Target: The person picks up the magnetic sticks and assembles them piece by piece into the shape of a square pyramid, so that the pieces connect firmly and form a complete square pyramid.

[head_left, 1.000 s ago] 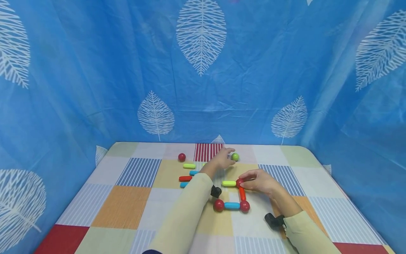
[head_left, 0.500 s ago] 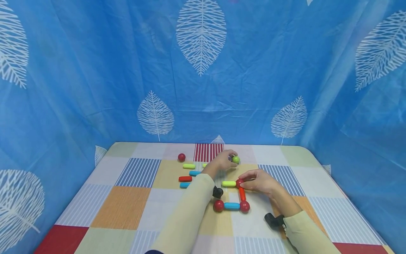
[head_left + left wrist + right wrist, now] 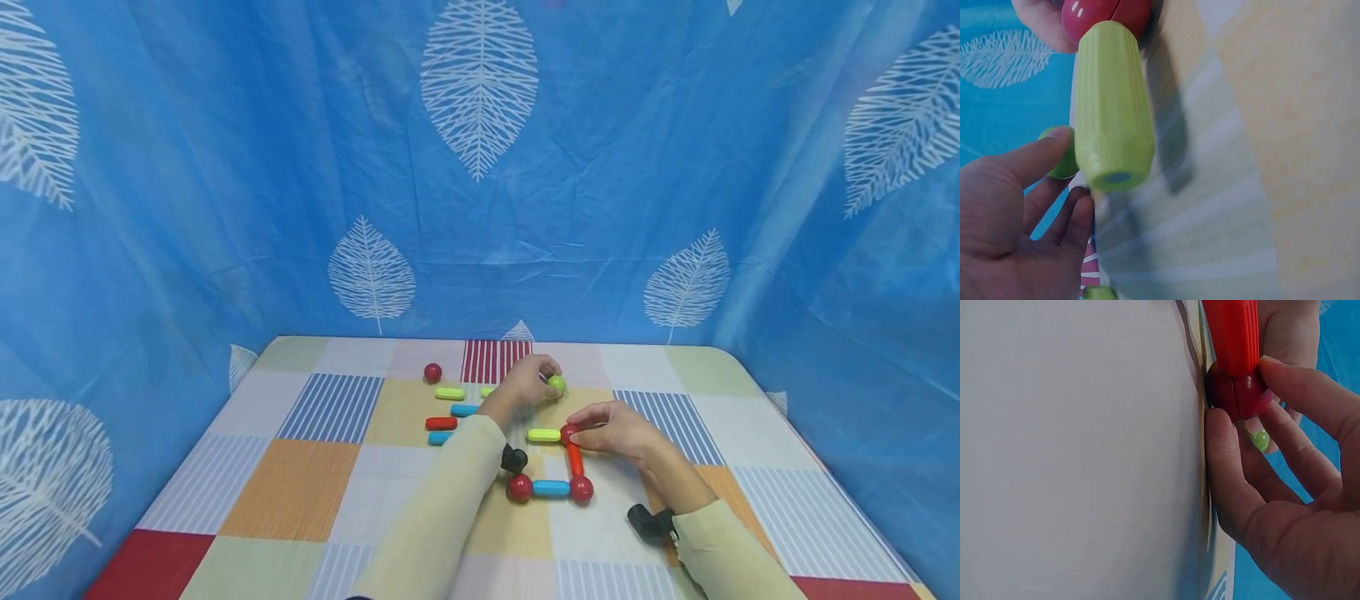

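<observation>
My left hand (image 3: pixel 531 380) pinches a green ball (image 3: pixel 557 383) near the far side of the table; in the left wrist view the thumb presses on this ball (image 3: pixel 1065 157). My right hand (image 3: pixel 622 430) holds a red ball (image 3: pixel 567 434) between thumb and fingers. That ball joins a yellow-green rod (image 3: pixel 543 435), pointing left, to a red rod (image 3: pixel 575 460). At the red rod's near end sits a second red ball (image 3: pixel 581 489). A blue rod (image 3: pixel 551 489) links it to a third red ball (image 3: pixel 519 488). The right wrist view shows the held ball (image 3: pixel 1241 394) under the red rod.
Left of the left forearm lie loose rods: a yellow-green one (image 3: pixel 450 393), a red one (image 3: pixel 441 423) and two blue ones (image 3: pixel 463 410), partly covered by the sleeve. A loose red ball (image 3: pixel 432 372) lies behind them. Blue curtains (image 3: pixel 480 250) surround the checked table (image 3: pixel 288 487).
My left hand has closed from spread fingers onto the green ball, which has shifted slightly nearer. My right hand and the joined rods stay in place.
</observation>
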`<action>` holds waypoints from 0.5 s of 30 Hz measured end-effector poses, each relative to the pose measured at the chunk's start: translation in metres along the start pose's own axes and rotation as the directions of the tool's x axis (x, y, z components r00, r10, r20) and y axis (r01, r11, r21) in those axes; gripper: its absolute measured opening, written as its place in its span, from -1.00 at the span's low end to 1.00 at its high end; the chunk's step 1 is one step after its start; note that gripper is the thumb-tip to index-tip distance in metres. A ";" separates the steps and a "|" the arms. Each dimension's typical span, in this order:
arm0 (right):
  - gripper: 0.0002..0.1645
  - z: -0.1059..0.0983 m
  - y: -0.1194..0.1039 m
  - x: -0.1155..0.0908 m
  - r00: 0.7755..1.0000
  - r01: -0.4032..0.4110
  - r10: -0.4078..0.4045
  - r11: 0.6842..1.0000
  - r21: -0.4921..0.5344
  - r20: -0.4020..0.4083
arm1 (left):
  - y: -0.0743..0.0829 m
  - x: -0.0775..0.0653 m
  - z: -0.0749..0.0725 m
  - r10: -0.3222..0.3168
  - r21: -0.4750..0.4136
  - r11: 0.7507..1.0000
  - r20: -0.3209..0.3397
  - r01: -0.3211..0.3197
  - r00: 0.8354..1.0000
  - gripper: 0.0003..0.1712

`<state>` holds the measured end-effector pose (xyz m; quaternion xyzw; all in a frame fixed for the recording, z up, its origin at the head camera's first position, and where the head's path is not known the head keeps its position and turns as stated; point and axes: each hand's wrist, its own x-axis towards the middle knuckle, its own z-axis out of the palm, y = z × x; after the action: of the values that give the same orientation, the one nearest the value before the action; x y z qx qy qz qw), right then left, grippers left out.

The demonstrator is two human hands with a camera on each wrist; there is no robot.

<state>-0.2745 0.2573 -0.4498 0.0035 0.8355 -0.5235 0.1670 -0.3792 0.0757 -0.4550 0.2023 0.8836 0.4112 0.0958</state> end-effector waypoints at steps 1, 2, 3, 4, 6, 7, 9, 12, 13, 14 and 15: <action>-0.62 0.000 0.000 0.000 1.000 -0.005 0.005 1.000 -0.006 -0.004 | 0.000 -0.001 -0.001 0.009 -0.008 1.000 0.006 -0.009 1.000 -0.65; -0.63 0.001 0.000 0.000 1.000 -0.011 0.011 1.000 -0.008 -0.010 | -0.001 -0.002 -0.002 0.019 -0.011 1.000 0.014 -0.019 1.000 -0.63; -0.63 0.001 0.000 0.000 1.000 -0.015 0.014 1.000 -0.017 -0.014 | -0.001 -0.004 -0.003 0.027 -0.018 0.999 0.025 -0.027 0.999 -0.62; -0.64 0.001 0.000 0.000 1.000 -0.020 0.019 1.000 -0.020 -0.020 | -0.001 -0.005 -0.004 0.035 -0.023 0.999 0.038 -0.034 0.999 -0.60; -0.64 0.001 0.000 0.000 0.999 -0.025 0.025 0.999 -0.025 -0.024 | -0.002 -0.009 -0.007 0.038 -0.036 0.999 0.059 -0.036 0.998 -0.60; -0.64 0.001 0.000 0.000 0.999 -0.024 0.023 0.999 -0.028 -0.023 | -0.002 -0.011 -0.008 0.037 -0.040 0.999 0.067 -0.034 0.997 -0.60; -0.63 0.001 -0.001 -0.001 0.999 -0.025 0.024 0.999 -0.038 -0.027 | -0.002 -0.016 -0.012 0.039 -0.057 0.998 0.075 -0.035 0.996 -0.60; -0.63 0.002 -0.001 -0.002 0.999 -0.031 0.030 0.998 -0.046 -0.033 | -0.003 -0.023 -0.017 0.058 -0.068 0.996 0.066 -0.053 0.996 -0.61; -0.63 0.002 -0.001 -0.002 0.999 -0.034 0.032 0.998 -0.048 -0.037 | -0.004 -0.025 -0.018 0.071 -0.068 0.995 0.061 -0.067 0.996 -0.61; -0.64 0.002 -0.001 -0.002 0.998 -0.038 0.036 0.998 -0.048 -0.041 | -0.005 -0.026 -0.019 0.084 -0.068 0.994 0.055 -0.080 0.995 -0.61; -0.64 0.002 -0.001 -0.001 0.998 -0.042 0.040 0.998 -0.044 -0.041 | -0.006 -0.028 -0.020 0.089 -0.063 0.994 0.047 -0.086 0.995 -0.62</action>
<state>-0.2728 0.2558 -0.4496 0.0274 0.8500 -0.5009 0.1608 -0.3628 0.0462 -0.4464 0.2482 0.8583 0.4365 0.1057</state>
